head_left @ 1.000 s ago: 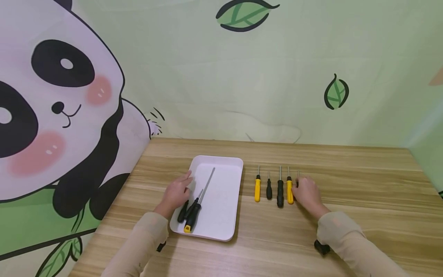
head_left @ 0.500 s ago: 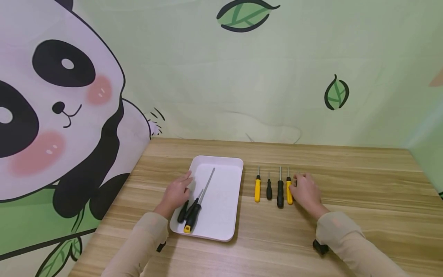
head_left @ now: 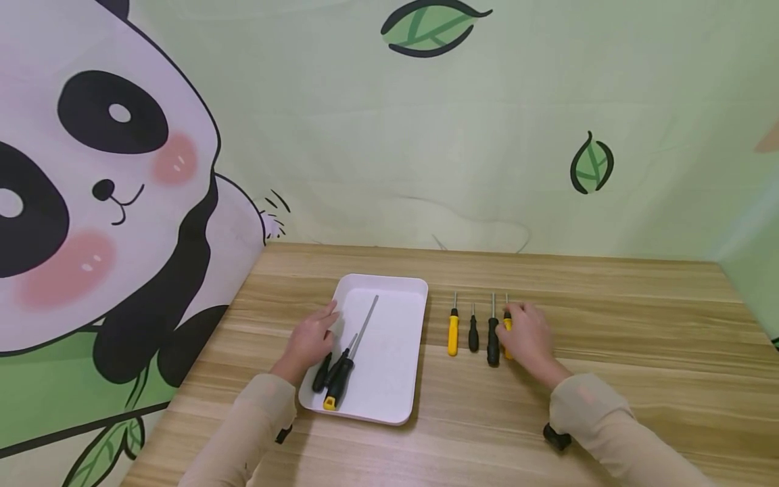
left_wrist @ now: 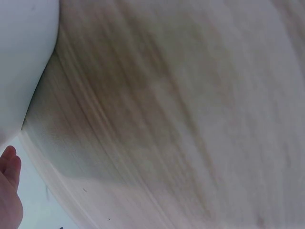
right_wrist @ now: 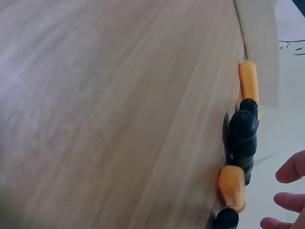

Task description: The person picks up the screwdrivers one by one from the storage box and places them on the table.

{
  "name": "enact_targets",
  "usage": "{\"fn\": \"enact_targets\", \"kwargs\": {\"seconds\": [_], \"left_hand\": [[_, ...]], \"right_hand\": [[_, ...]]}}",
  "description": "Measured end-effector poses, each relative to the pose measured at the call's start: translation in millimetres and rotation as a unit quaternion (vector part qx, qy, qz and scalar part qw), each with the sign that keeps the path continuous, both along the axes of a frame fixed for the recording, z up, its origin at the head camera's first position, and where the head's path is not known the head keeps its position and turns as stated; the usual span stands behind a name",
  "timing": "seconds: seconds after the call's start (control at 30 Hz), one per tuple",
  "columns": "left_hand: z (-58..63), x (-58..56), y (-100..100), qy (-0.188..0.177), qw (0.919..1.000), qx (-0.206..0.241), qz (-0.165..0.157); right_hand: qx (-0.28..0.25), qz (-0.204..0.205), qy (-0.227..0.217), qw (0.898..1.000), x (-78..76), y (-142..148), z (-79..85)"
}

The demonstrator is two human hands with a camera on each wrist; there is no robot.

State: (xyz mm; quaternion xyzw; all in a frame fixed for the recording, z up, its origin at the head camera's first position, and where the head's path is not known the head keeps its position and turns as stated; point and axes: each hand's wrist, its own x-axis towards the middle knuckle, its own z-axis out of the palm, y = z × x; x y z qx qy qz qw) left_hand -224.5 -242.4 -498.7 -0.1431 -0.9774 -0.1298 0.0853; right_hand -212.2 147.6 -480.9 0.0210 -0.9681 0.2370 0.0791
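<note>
Yellow screwdriver (right_wrist: pixel 232 187) lies fore-aft under right hand (head_left: pixel 528 336), fingers loose; contact unclear from here. Left hand (head_left: pixel 310 340) relaxed at tray (head_left: pixel 389 352) edge.

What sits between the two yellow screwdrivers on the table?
In the head view, a short black screwdriver and, nearer the right hand, a longer black screwdriver.

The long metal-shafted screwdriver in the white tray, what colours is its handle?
Black handle, yellow end; clearest in the head view.

There's the tray (head_left: pixel 389 358) on the table (head_left: pixel 645 318), three screwdrivers (head_left: pixel 339 383) inside, near left, and a tool row (head_left: pixel 493 343) to its right.
</note>
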Motion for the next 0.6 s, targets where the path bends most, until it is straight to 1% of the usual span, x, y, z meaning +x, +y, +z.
{"fn": "enact_targets", "kwargs": {"seconds": [0.23, 0.43, 0.6], "left_hand": [[-0.5, 0.7, -0.1, -0.004, 1.0, 0.002, 0.004], [-0.3, 0.2, -0.2, -0.008, 1.0, 0.002, 0.005], [-2.0, -1.0, -0.8, -0.003, 1.0, -0.001, 0.004]], "right_hand": [[-0.008, 0.012, 0.016, 1.0, 3.5, -10.4, 3.7], [-0.011, 0.033, 0.013, 0.999, 9.7, -21.5, 10.8], [-0.017, 0.046, 0.018, 0.999, 13.6, -31.1, 14.1]]}}
